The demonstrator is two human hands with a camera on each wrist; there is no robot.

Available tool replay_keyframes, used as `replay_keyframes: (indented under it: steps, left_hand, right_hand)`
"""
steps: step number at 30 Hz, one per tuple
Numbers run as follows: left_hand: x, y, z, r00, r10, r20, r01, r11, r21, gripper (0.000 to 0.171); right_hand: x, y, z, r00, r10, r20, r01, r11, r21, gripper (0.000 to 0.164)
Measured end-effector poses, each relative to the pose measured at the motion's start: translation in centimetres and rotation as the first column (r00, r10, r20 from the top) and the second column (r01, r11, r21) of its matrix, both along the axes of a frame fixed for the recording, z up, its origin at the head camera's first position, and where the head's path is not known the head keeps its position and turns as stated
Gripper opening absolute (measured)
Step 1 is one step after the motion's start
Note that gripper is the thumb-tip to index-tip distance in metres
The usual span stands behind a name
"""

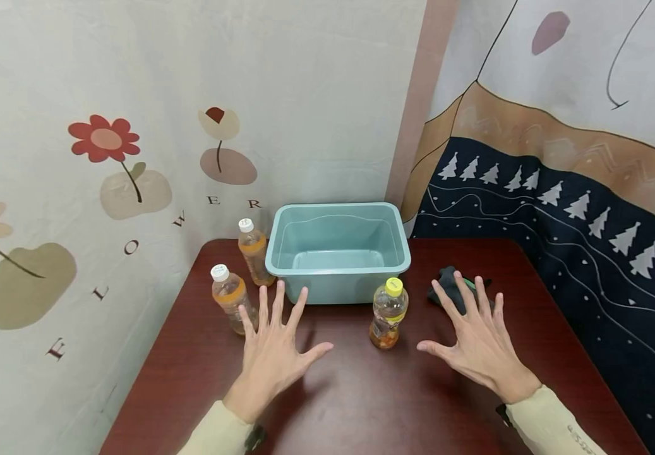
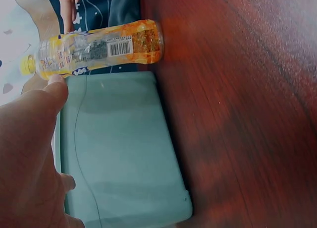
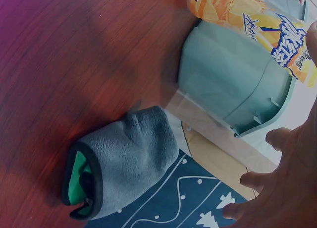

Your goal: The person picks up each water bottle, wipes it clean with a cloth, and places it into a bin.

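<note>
Both hands hover over the table with fingers spread and nothing in them. My left hand [image 1: 273,357] is nearest the front white-capped bottle [image 1: 230,300], its fingers overlapping that bottle's edge in the head view. A yellow-capped bottle [image 1: 388,315] with an orange label stands upright between the hands, before the light blue plastic basin [image 1: 338,287]. My right hand [image 1: 477,341] is held just in front of a folded grey cloth [image 3: 131,156] with a black edge and green inside. Another white-capped bottle [image 1: 254,253] stands by the basin's left side.
The dark red-brown table [image 1: 361,404] backs onto a pale printed curtain [image 1: 316,114]. Along its right side hangs a navy cloth with white trees [image 1: 577,253]. The basin sits at the table's far edge, with the bottles to its left and front.
</note>
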State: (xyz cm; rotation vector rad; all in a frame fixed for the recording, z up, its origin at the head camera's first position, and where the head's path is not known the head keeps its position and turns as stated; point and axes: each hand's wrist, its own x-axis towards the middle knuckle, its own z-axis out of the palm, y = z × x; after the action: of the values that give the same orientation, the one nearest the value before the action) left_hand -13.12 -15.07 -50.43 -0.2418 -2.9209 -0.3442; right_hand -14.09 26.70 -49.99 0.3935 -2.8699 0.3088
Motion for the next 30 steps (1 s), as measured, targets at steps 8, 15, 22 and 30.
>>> replay_keyframes:
  steps: [8, 15, 22, 30]
  left_hand:
    - [-0.2, 0.0, 0.2, 1.0, -0.003, 0.011, 0.003, 1.0, -0.002, 0.12]
    - [-0.4, 0.1, 0.4, 1.0, -0.003, 0.01, 0.003, 1.0, -0.004, 0.119]
    - [-0.2, 1.5, 1.2, 0.993, -0.045, -0.106, 0.046, 0.999, 0.01, 0.107]
    - [-1.2, 3.9, 2.4, 0.961, -0.163, -0.223, 0.199, 0.968, 0.152, 0.077]
  right_hand:
    - [-0.1, -0.1, -0.1, 1.0, -0.012, 0.017, 0.012, 1.0, -0.005, 0.125]
    - [-0.2, 0.0, -0.3, 1.0, -0.008, -0.01, 0.008, 1.0, -0.016, 0.122]
    - [-0.9, 0.6, -0.3, 1.0, -0.02, -0.016, 0.019, 0.997, -0.071, 0.1]
    - [-3.0, 2.2, -0.8, 0.998, -0.046, -0.035, 0.044, 0.996, -0.077, 0.079]
